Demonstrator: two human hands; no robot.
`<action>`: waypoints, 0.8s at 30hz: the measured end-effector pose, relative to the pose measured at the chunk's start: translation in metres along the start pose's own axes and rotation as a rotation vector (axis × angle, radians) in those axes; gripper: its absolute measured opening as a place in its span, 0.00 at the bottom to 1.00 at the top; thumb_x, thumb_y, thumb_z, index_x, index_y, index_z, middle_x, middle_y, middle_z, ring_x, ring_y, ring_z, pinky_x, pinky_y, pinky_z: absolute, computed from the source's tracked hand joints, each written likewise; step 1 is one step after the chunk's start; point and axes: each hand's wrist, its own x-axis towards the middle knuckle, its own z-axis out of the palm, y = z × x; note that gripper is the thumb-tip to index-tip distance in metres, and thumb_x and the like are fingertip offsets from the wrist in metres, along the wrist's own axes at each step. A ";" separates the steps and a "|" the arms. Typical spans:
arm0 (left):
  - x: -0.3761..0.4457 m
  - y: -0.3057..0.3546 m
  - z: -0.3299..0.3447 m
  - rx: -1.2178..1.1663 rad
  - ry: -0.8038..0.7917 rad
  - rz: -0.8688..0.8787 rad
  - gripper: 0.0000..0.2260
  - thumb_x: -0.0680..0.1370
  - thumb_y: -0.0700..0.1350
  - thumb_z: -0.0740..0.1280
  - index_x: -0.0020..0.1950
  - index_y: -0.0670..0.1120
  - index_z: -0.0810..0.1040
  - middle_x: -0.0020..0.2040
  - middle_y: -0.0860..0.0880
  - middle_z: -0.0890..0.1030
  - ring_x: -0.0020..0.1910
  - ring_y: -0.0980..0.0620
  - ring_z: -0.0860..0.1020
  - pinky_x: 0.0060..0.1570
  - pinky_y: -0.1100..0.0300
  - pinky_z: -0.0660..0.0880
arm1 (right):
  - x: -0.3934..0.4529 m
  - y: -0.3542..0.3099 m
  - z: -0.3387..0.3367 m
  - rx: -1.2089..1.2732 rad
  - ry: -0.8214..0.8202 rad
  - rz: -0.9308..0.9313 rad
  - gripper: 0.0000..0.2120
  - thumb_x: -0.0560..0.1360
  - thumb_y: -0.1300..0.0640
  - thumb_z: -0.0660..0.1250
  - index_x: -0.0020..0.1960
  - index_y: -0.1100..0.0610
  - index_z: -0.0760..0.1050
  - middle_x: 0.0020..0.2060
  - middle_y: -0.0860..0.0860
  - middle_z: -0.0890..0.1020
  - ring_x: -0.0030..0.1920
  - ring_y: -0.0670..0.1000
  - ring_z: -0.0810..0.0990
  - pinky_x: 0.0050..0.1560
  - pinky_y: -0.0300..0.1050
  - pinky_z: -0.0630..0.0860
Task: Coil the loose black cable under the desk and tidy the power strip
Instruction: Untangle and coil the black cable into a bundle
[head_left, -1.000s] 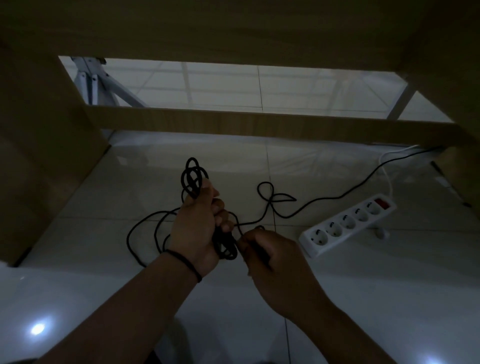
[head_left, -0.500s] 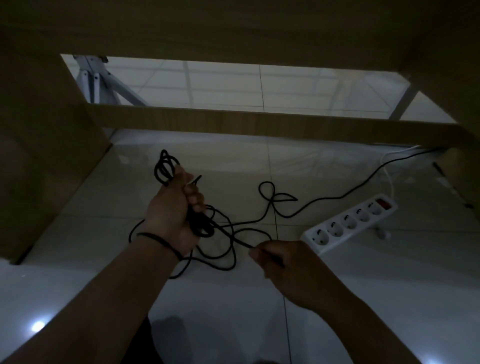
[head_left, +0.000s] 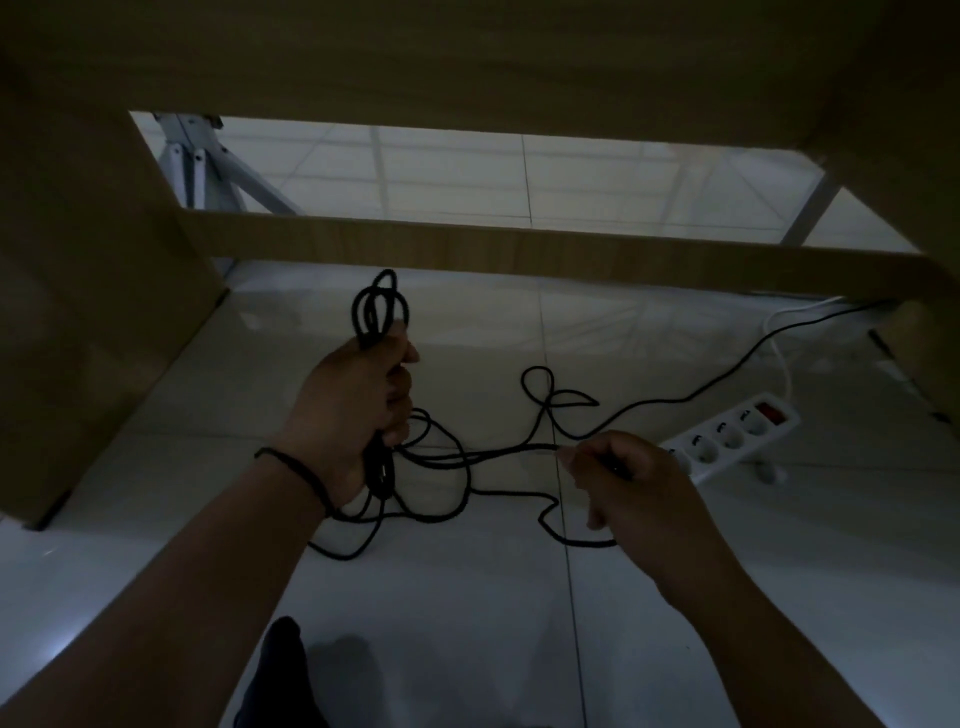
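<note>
Under-desk tile floor (head_left: 467, 623), black cable (head_left: 470, 457) between both hands' grips.

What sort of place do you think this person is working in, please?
Most likely the floor space under a desk in an office or home room. Wooden panels and a crossbar frame the view, glossy white floor tiles lie below, and a white power strip sits beside a loose black cable.
</note>
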 end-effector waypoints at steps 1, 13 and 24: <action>-0.002 -0.001 0.003 0.040 -0.017 -0.016 0.14 0.81 0.50 0.57 0.37 0.46 0.68 0.21 0.54 0.63 0.18 0.57 0.59 0.19 0.68 0.58 | 0.000 -0.001 0.000 0.034 -0.010 0.016 0.10 0.73 0.51 0.67 0.35 0.55 0.77 0.25 0.49 0.72 0.25 0.45 0.70 0.29 0.40 0.69; -0.008 -0.021 0.022 0.176 -0.047 -0.083 0.13 0.81 0.48 0.57 0.37 0.45 0.69 0.31 0.48 0.72 0.32 0.51 0.72 0.32 0.59 0.69 | -0.011 -0.017 -0.001 -0.005 -0.219 -0.101 0.08 0.75 0.52 0.64 0.42 0.42 0.80 0.32 0.39 0.83 0.34 0.38 0.79 0.32 0.25 0.71; -0.019 -0.033 0.031 0.164 -0.311 -0.171 0.12 0.81 0.49 0.56 0.52 0.42 0.73 0.40 0.43 0.85 0.41 0.48 0.84 0.50 0.56 0.79 | -0.015 -0.024 0.001 -0.031 -0.165 -0.211 0.11 0.75 0.53 0.65 0.37 0.40 0.78 0.34 0.46 0.83 0.33 0.45 0.78 0.31 0.27 0.68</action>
